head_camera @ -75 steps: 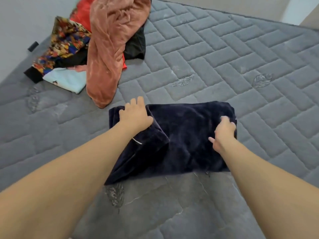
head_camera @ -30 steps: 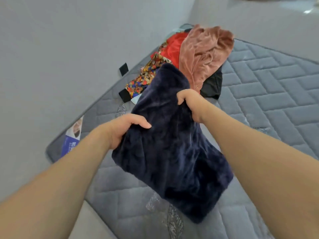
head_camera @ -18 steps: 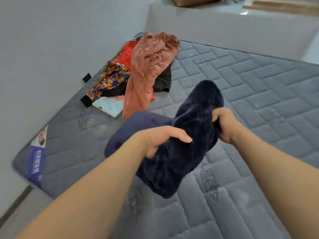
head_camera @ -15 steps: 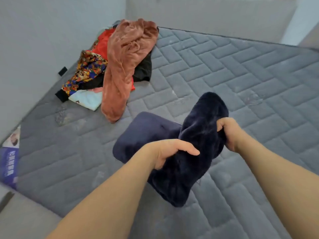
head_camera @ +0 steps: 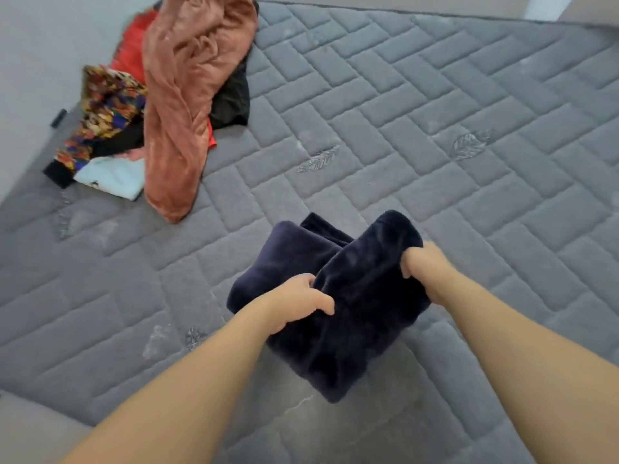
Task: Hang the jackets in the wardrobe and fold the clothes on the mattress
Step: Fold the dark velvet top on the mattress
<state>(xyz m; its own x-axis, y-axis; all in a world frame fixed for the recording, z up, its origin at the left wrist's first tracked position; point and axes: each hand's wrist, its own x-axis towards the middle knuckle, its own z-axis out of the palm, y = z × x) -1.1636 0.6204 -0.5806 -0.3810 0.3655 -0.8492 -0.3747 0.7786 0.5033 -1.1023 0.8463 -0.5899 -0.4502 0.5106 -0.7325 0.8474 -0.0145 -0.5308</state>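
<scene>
A dark navy plush garment (head_camera: 351, 306) lies partly folded on the grey quilted mattress (head_camera: 435, 128), one layer doubled over another. My left hand (head_camera: 298, 303) grips its near left fold. My right hand (head_camera: 423, 266) clutches the raised right end, holding that part slightly off the mattress. At the far left lies a heap of clothes: a rust-pink velvet piece (head_camera: 187, 95) draped over a red garment (head_camera: 129, 55), a black one (head_camera: 231, 98), a multicoloured patterned one (head_camera: 104, 115) and a pale blue one (head_camera: 110, 175).
A grey wall (head_camera: 40, 45) runs along the mattress's left side, with a small black object (head_camera: 57, 118) at its base. Grey floor (head_camera: 30, 426) shows at the bottom left past the mattress's near edge.
The navy garment, lifted off the mattress a second ago, has come back down and now rests doubled over. Both hands kept hold of it throughout. The view tilted down.
</scene>
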